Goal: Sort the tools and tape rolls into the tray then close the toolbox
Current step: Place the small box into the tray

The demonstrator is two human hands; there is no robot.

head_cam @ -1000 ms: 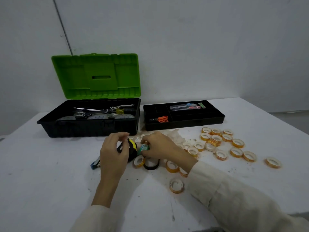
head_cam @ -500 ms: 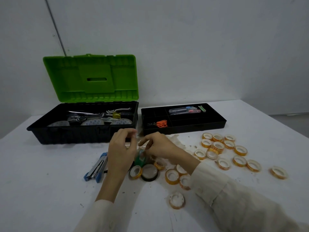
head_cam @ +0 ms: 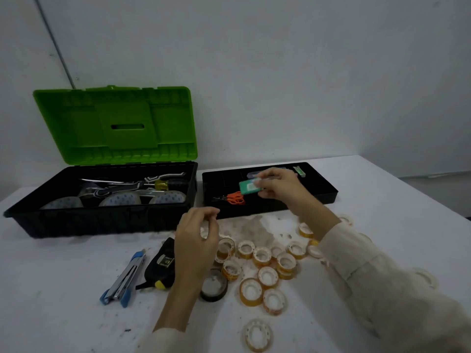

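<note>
My right hand pinches a small green flat item above the black tray, over its middle section. Orange scissors lie in the tray's front left part. My left hand hovers with loosely curled fingers, holding nothing, above the black tape measure. Several yellow tape rolls lie scattered on the white table. A black tape roll sits by my left wrist. The toolbox stands open at the left, its green lid raised.
A blue-handled utility knife lies left of the tape measure. Pliers, a screwdriver and large clear tape rolls fill the toolbox. Small items sit at the tray's back. A brownish stain marks the table in front of the tray.
My right hand has lifted the green item from the table near the tape measure and carried it up over the tray. My left hand has let go and drawn back slightly.
</note>
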